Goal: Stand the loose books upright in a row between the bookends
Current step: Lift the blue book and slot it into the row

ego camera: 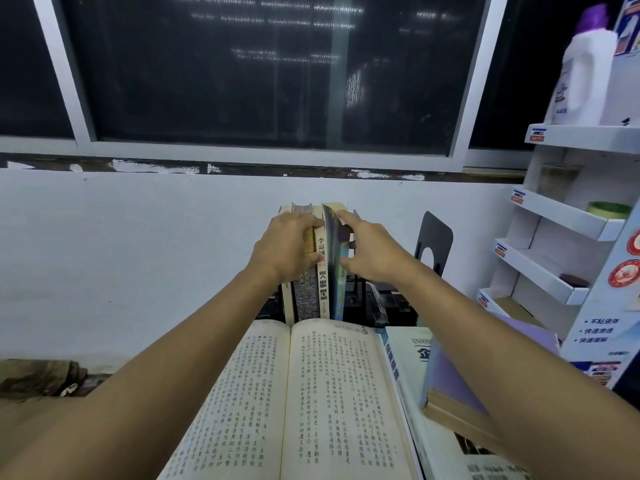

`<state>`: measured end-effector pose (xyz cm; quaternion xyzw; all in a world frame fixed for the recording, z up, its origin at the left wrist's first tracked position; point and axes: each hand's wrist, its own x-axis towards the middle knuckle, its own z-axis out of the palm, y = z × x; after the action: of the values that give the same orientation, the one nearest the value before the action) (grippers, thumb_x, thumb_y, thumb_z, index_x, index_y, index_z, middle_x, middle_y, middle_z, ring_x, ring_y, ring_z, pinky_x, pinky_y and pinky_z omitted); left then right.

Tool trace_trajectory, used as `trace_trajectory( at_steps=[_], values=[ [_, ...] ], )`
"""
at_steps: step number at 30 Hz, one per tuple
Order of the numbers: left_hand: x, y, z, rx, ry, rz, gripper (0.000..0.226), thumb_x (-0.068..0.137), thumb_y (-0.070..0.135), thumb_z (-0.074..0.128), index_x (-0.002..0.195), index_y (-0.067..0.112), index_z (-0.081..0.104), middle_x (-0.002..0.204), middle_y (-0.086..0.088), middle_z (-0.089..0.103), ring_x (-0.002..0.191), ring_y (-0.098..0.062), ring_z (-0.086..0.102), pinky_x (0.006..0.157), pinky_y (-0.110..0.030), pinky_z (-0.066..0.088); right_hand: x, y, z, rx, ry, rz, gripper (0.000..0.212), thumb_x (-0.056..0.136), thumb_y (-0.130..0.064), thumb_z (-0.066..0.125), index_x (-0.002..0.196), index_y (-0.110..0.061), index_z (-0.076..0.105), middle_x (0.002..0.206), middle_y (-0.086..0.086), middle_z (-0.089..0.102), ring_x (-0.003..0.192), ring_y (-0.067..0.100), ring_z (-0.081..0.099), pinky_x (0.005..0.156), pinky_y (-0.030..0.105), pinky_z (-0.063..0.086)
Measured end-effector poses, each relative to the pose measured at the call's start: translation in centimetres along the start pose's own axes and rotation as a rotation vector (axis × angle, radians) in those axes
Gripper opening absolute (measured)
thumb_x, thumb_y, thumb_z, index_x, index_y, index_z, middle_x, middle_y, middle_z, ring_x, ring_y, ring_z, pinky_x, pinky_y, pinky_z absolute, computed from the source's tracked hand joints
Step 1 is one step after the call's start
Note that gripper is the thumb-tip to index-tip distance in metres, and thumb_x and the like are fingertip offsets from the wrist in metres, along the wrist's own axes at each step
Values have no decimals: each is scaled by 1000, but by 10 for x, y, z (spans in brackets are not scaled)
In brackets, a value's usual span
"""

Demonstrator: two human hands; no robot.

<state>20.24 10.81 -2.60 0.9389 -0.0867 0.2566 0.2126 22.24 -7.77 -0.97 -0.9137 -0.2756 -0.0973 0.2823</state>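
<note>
Several books (pixel 322 292) stand upright in a row against the wall. My left hand (pixel 287 245) grips the left books of the row from the front, fingers curled over their spines. My right hand (pixel 369 249) holds the rightmost book, a thin blue one (pixel 336 271), fingers along its right side and thumb at its spine. A black metal bookend (pixel 434 242) stands to the right, apart from the row. The left bookend is hidden. An open book (pixel 294 403) lies flat in front. A white book (pixel 410 348) and a purple book (pixel 450 386) lie at the right.
A white cardboard display rack (pixel 568 220) with small items stands at the right. A white detergent bottle (pixel 585 71) with a purple cap sits on top of it. A dark window fills the wall above. Crumpled brown material (pixel 41 375) lies at the left.
</note>
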Motion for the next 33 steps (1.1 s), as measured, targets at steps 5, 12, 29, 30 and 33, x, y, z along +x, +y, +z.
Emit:
trace_trajectory(
  at_steps=[5, 12, 29, 30, 33],
  values=[
    [1, 2, 0, 2, -11, 2, 68, 78, 32, 86, 140, 28, 57, 137, 2, 59, 134, -24, 45, 106, -50, 46, -1, 8, -1, 19, -74, -4, 86, 93, -3, 65, 160, -30, 19, 142, 10, 53, 119, 28, 61, 96, 36, 54],
    [1, 1, 1, -14, -13, -17, 70, 78, 32, 87, 141, 32, 56, 135, 1, 58, 131, -23, 47, 103, -49, 48, 1, 3, 6, 20, -81, -21, 78, 99, -7, 60, 160, -32, 19, 154, 11, 44, 129, 26, 55, 92, 23, 42],
    [-1, 1, 1, -10, 22, -25, 66, 77, 33, 87, 136, 34, 58, 129, 0, 62, 125, -23, 53, 97, -49, 52, 1, -7, 11, 224, 9, 26, 70, 96, -2, 65, 156, -26, 38, 119, -4, 54, 92, 12, 68, 88, 29, 58],
    [-1, 1, 1, -6, 22, -23, 66, 76, 34, 87, 135, 34, 58, 129, 0, 62, 125, -23, 53, 96, -49, 52, 1, -6, 12, 237, 15, 27, 70, 96, -2, 65, 155, -26, 39, 119, -5, 53, 90, 9, 67, 88, 29, 59],
    [0, 1, 2, -3, 24, -12, 66, 76, 35, 87, 135, 33, 58, 129, 2, 62, 125, -23, 53, 97, -49, 51, -1, -3, 16, 276, 26, 28, 69, 95, -1, 65, 154, -27, 41, 119, -5, 57, 90, 14, 69, 89, 36, 60]
  ],
)
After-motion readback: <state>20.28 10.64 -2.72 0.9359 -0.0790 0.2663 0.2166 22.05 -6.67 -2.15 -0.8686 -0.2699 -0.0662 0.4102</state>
